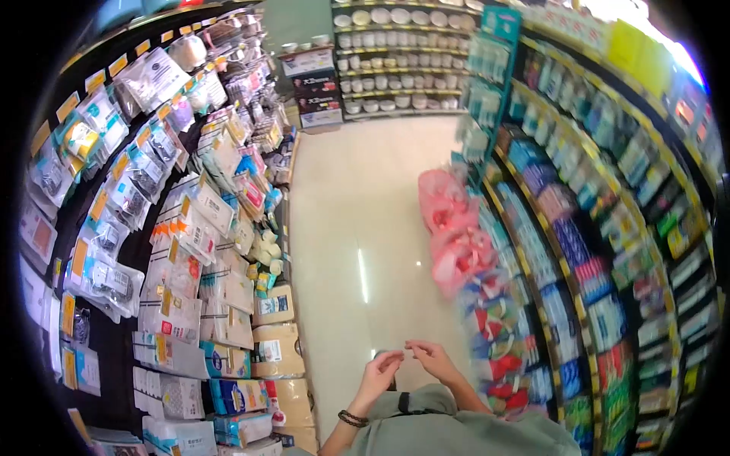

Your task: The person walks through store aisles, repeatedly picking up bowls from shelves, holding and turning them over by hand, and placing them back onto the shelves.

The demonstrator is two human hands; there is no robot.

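Observation:
My left hand [382, 372] is in front of my body at the bottom centre, with a dark beaded bracelet [352, 419] on its wrist. Its fingers are loosely bent and I see nothing in them. Close by on the right, my right hand [432, 359] has its fingers stretched toward the left one, likewise with nothing visible in it. A small gap separates the fingertips. Both hands are above the pale shiny floor [342, 228] of a shop aisle, and neither touches a shelf. Below them is my grey-green top [449, 425].
Hanging packets [201, 235] fill the left rack, with wooden cutting boards [277, 349] low along its edge. Pink bagged bundles [449, 220] stick out into the aisle on the right, before shelves of packaged goods [566, 228]. Bowls [399, 61] and stacked boxes [315, 87] stand at the far end.

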